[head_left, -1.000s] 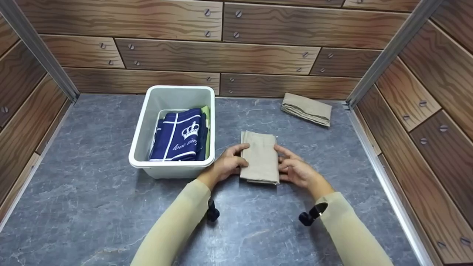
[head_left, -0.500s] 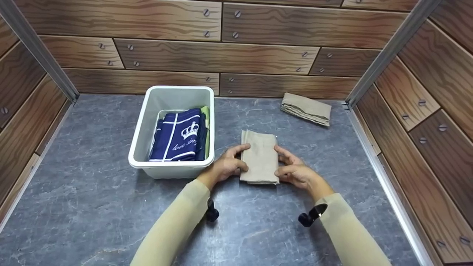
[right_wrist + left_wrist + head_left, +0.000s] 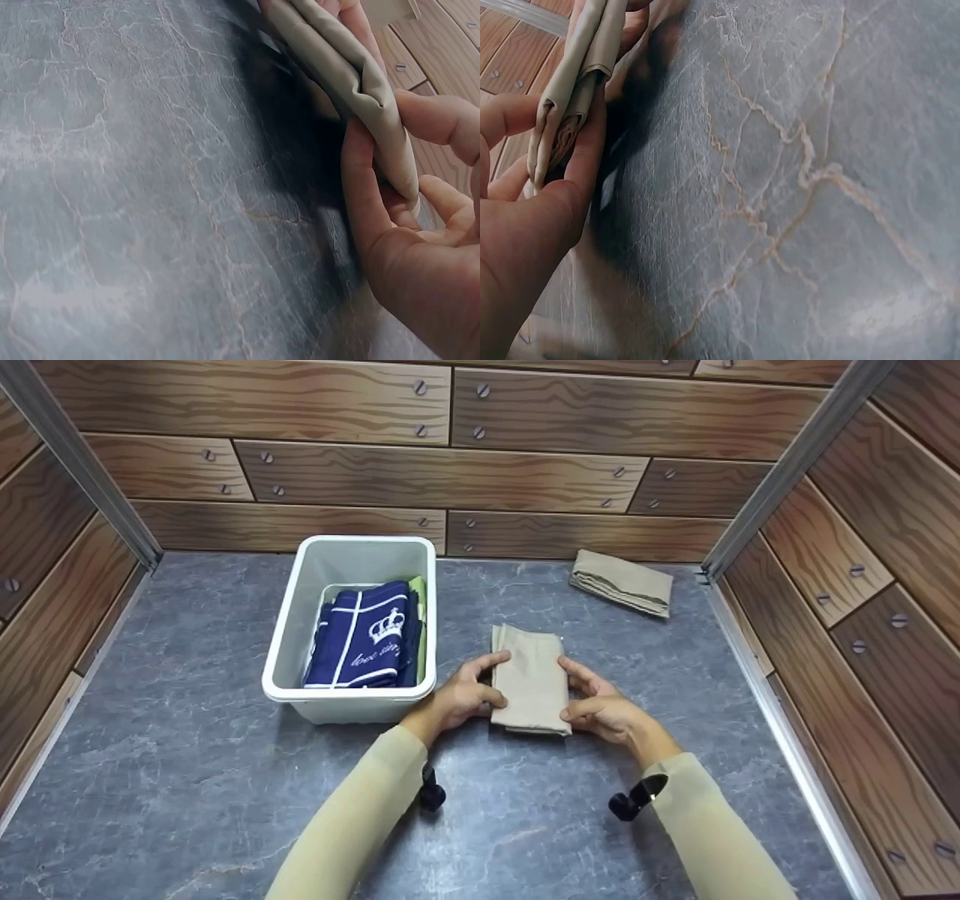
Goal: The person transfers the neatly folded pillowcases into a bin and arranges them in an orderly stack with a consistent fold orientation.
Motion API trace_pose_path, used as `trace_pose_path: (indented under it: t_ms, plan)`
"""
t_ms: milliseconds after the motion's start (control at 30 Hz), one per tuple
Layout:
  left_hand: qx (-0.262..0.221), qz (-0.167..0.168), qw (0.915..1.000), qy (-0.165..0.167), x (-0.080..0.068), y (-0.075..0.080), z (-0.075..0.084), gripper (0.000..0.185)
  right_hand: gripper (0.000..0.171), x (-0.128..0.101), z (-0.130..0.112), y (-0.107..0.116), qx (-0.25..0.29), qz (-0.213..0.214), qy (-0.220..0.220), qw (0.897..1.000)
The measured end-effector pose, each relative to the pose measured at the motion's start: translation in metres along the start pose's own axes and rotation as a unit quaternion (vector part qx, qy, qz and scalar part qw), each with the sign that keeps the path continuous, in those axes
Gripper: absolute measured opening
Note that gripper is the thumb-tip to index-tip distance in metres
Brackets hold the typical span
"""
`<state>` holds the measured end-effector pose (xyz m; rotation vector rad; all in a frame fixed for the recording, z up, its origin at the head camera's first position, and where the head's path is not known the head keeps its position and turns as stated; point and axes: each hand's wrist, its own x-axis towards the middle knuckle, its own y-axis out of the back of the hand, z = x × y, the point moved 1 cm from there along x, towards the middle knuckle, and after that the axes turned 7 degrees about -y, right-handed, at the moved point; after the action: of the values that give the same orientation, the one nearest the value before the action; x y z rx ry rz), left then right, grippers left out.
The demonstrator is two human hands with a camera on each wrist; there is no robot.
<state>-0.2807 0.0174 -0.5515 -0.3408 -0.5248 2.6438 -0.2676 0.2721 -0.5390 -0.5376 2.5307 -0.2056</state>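
Observation:
A folded beige cloth (image 3: 530, 679) is held flat between both hands, in the middle of the head view. Its left edge is gripped by my left hand (image 3: 466, 694), with fingers and thumb on either side of the layers. My right hand (image 3: 606, 711) pinches the right edge, thumb at the near corner. The left wrist view shows the stacked folds of the cloth (image 3: 574, 90) end-on between the fingers. In the right wrist view, the rounded fold of the cloth (image 3: 352, 79) lies between thumb and fingers, above the dark tabletop.
To the left stands a white plastic bin (image 3: 352, 694) holding a folded navy cloth (image 3: 360, 637) with a crown print and a green item (image 3: 420, 641) beside it. Another folded beige cloth (image 3: 622, 583) lies at the back right. Wood-patterned walls (image 3: 540, 480) enclose the marbled grey table (image 3: 510, 825).
The right thumb has come in onto the near right corner of the beige cloth. The cloth and both hands have shifted very slightly to the right.

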Motion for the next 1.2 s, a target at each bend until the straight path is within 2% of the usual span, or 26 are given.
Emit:
trace_pose_path:
  t_ms: [233,533,867,1200]
  plan:
    - [-0.003,-0.012,0.9999,-0.011,-0.002,-0.006,0.004,0.095,0.111,-0.007,-0.002,0.004,-0.018,-0.003,0.022,1.000]
    - [0.008,-0.009,0.9998,-0.018,-0.002,-0.017,0.009,0.096,0.111,-0.017,-0.009,0.008,-0.039,0.005,0.031,0.999]
    - [0.029,0.013,0.9994,-0.016,0.003,-0.033,0.024,0.093,0.111,-0.027,-0.027,0.012,-0.049,-0.007,0.052,0.997]
    - [0.022,-0.001,0.9994,-0.026,0.002,-0.043,0.039,0.093,0.114,-0.035,-0.040,0.011,-0.041,-0.008,0.061,0.997]
